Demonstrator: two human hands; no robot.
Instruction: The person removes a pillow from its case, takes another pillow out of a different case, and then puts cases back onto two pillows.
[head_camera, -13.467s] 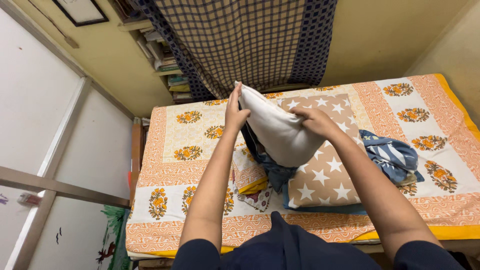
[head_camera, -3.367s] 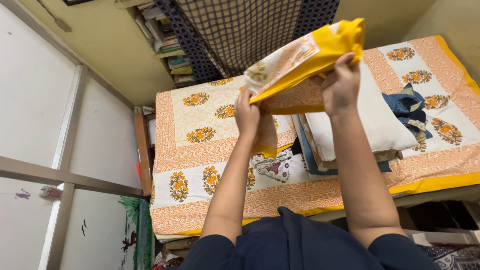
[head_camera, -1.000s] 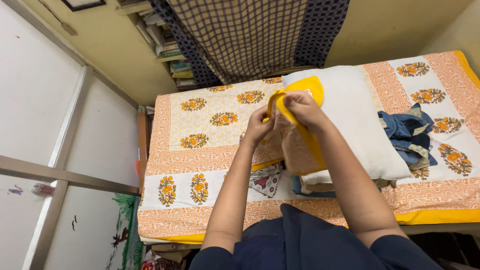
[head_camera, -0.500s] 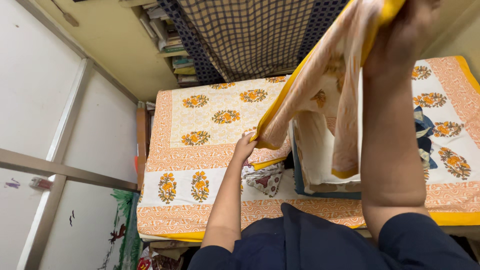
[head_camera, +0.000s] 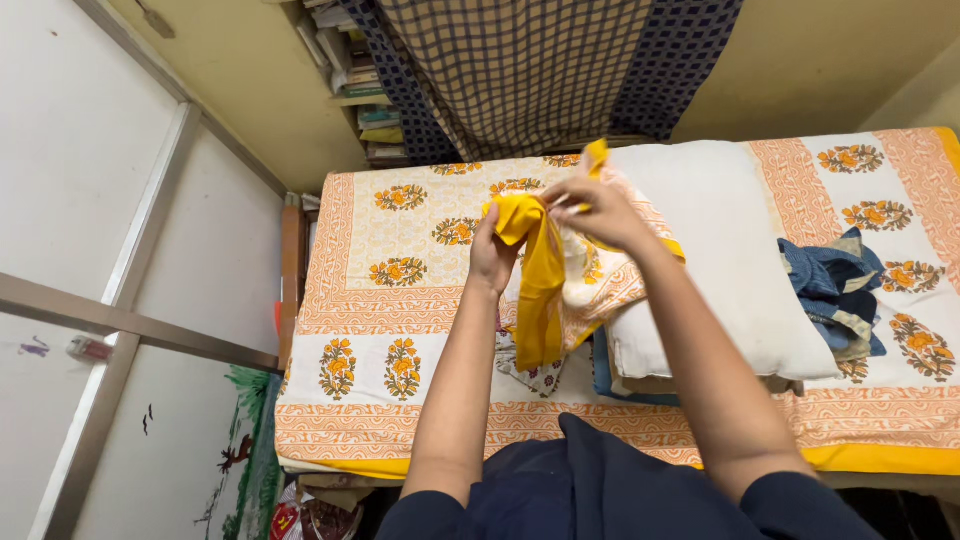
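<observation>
Bed (head_camera: 400, 310) w/ orange floral sheet fills room btwn white panel wall (head_camera: 70, 200) & yellow wall; checked cloth (head_camera: 540, 70), bookshelf (head_camera: 350, 70) behind. Yellow-edged pillowcase (head_camera: 545, 280) held above bed, beside white pillow (head_camera: 720, 250). Left hand (head_camera: 495, 250) fingers clenched on yellow hem; right hand (head_camera: 600, 210) pinching it.

A white pillow (head_camera: 720, 250) lay on the floral bedsheet (head_camera: 400, 300), crumpled blue cloth (head_camera: 830, 290) beside it; a checked cloth (head_camera: 540, 70) hung behind.
</observation>
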